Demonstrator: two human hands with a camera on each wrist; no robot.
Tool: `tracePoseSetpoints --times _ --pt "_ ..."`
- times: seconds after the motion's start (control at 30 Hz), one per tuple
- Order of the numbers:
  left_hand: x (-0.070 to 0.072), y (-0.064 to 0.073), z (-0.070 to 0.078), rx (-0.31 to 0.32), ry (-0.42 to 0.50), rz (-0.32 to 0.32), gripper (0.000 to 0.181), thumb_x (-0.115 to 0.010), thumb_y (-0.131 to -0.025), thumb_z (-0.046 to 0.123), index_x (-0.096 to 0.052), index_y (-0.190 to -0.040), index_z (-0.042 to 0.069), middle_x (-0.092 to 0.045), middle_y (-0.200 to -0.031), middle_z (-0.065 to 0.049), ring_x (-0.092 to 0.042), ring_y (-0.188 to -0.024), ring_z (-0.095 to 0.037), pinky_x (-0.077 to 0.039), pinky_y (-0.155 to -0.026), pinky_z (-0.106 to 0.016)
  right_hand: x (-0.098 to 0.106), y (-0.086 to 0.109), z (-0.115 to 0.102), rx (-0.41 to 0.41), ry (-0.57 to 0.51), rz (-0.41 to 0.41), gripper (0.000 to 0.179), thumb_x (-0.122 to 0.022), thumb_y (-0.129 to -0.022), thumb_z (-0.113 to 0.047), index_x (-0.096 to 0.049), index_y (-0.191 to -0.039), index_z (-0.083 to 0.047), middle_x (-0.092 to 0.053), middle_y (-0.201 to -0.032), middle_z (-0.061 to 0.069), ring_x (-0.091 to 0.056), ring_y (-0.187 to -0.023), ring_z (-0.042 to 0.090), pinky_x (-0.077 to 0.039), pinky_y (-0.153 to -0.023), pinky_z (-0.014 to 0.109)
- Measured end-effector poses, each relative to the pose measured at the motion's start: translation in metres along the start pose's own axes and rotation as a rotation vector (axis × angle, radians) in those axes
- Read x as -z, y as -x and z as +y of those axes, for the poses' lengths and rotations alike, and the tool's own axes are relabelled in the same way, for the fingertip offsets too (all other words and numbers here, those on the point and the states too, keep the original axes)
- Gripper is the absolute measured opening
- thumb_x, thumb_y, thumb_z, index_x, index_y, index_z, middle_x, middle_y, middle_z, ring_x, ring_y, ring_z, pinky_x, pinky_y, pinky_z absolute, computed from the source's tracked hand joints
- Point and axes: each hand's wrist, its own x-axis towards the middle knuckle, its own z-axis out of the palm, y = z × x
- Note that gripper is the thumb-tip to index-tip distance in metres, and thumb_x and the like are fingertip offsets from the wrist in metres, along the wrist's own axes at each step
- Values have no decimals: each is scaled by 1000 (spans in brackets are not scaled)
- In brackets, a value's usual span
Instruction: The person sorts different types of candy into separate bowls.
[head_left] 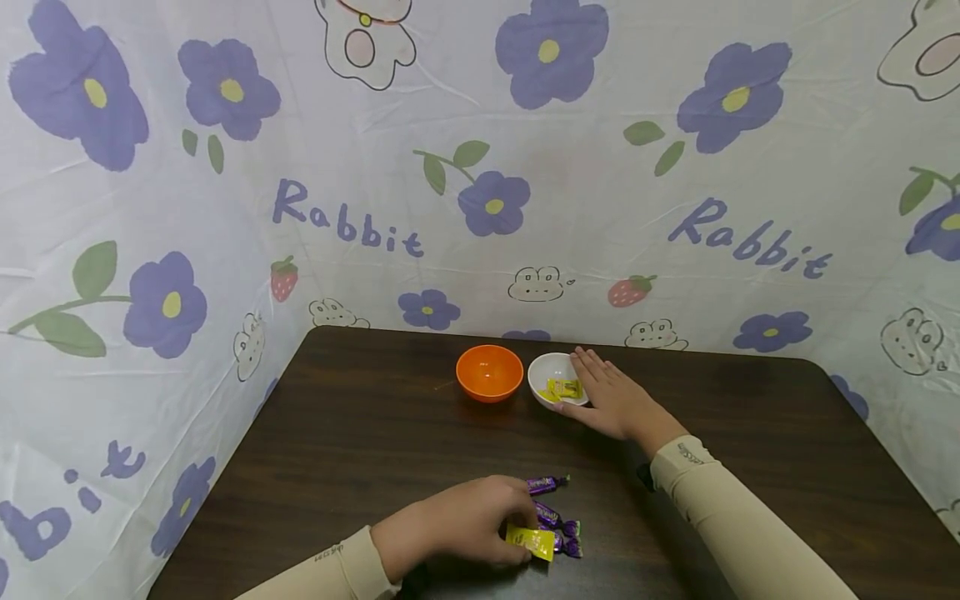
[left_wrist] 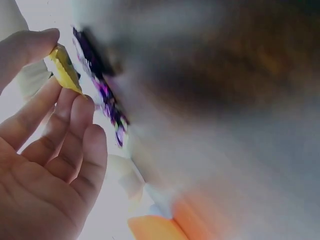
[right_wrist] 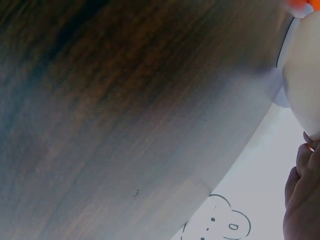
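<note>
My left hand (head_left: 476,515) pinches a yellow-wrapped candy (head_left: 534,545) between thumb and fingertips, low over the near part of the table. In the left wrist view, the yellow candy (left_wrist: 65,70) shows at the thumb tip. Purple-wrapped candies (head_left: 547,485) lie beside and partly behind that hand. My right hand (head_left: 618,402), fingers straight and thumb spread, rests against the right side of a white bowl (head_left: 542,367). Inside this bowl are yellow candies (head_left: 566,388). The right wrist view catches the bowl's outer wall (right_wrist: 302,75) with fingers at its edge.
An orange bowl (head_left: 490,377) stands just left of the white one, with nothing seen inside. Both bowls are near the back edge of the dark wooden table (head_left: 360,417). A patterned cloth (head_left: 585,183) hangs behind the table and along its sides.
</note>
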Motion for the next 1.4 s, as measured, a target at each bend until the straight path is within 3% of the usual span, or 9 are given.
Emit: tracePoseSetpoints --times 0.37,0.7,1.1,1.4 --pt "18 -8 -22 84 -20 79 20 -81 -95 31 -77 -108 16 -66 -99 7 -56 -85 -2 -49 -77 -13 -3 0 0 -7 -17 -7 105 -40 -100 -78 -16 -170 -2 -15 -178 18 -16 -165 38 -17 -134 55" --pt "40 -25 -36 169 3 146 22 -84 -92 28 -78 -107 13 -68 -102 2 -61 -89 -6 -54 -82 -16 -3 1 -2 -10 -26 -8 105 -40 -100 -77 -16 -170 -2 -15 -178 19 -17 -165 39 -16 -133 56" --pt "56 -58 -57 226 7 252 26 -83 -91 30 -78 -107 9 -74 -97 0 -64 -84 -10 -57 -84 -21 -5 0 1 2 -15 -12 106 -37 -100 -79 -16 -170 -2 -15 -178 20 -16 -165 39 -16 -133 57" --pt "65 -85 -65 273 -16 334 28 -81 -92 26 -78 -112 7 -71 -99 -3 -62 -85 -16 -56 -81 -21 -2 0 2 34 -6 6 96 -42 -105 -65 -16 -169 1 -15 -178 21 -16 -165 40 -16 -134 56"
